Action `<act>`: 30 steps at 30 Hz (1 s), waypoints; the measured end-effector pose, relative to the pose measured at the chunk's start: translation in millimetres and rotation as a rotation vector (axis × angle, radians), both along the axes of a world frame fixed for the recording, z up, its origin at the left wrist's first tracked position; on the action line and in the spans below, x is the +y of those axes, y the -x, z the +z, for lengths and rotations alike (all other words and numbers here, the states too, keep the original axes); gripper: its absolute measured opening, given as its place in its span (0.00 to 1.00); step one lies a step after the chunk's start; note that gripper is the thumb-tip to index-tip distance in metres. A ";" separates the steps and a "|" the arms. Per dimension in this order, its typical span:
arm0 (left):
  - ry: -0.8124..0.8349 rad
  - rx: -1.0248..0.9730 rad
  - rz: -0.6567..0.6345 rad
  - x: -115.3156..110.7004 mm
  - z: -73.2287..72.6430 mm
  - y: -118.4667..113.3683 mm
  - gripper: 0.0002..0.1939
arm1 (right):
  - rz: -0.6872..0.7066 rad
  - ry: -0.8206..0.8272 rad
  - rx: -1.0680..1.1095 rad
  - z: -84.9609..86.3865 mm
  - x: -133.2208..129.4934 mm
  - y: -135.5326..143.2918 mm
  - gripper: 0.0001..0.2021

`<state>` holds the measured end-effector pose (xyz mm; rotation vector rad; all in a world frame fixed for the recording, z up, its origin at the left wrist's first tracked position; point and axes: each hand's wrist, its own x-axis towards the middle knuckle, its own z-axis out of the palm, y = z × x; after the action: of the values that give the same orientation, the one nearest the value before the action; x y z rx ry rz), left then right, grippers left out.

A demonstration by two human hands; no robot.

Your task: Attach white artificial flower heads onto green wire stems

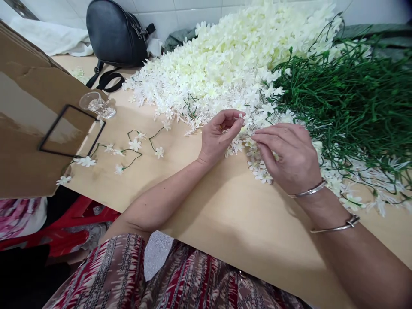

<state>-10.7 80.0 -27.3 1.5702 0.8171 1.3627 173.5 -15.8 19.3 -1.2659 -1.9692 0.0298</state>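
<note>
My left hand (217, 135) is closed in a pinch, with a small white artificial flower (242, 116) at its thumb and fingertip. To its right, my right hand (289, 152) has thumb and fingers drawn together, palm down; whatever sits between its fingertips is too small to make out. Both hands hover at the front edge of a big heap of white artificial flowers (225, 64). Loose white flowers (262, 174) lie beneath the right hand. A pile of green artificial stems (354, 103) spreads beside the heap on the right.
Several green stems tipped with white flowers (134, 144) lie left on the wooden table (180, 176). A clear plastic cup (96, 105) lies tipped near a black wire frame (67, 150) and a cardboard box (28, 111). Behind stands a black bag (116, 34).
</note>
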 end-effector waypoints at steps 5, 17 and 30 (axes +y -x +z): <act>-0.036 -0.008 0.009 -1.3 -0.2 -2.2 0.17 | -0.163 0.101 -0.192 0.9 30.3 11.1 0.07; -0.050 0.031 -0.004 -8.9 7.9 -5.7 0.20 | -0.213 0.202 -0.056 14.4 42.3 -35.9 0.06; 0.207 -0.006 -0.182 -16.1 12.4 -7.7 0.32 | -0.135 0.067 0.658 -3.7 12.4 8.2 0.06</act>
<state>-3.0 63.9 -14.9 1.4408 0.7660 1.1154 165.3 -3.4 15.5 -1.2277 -1.3250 0.3970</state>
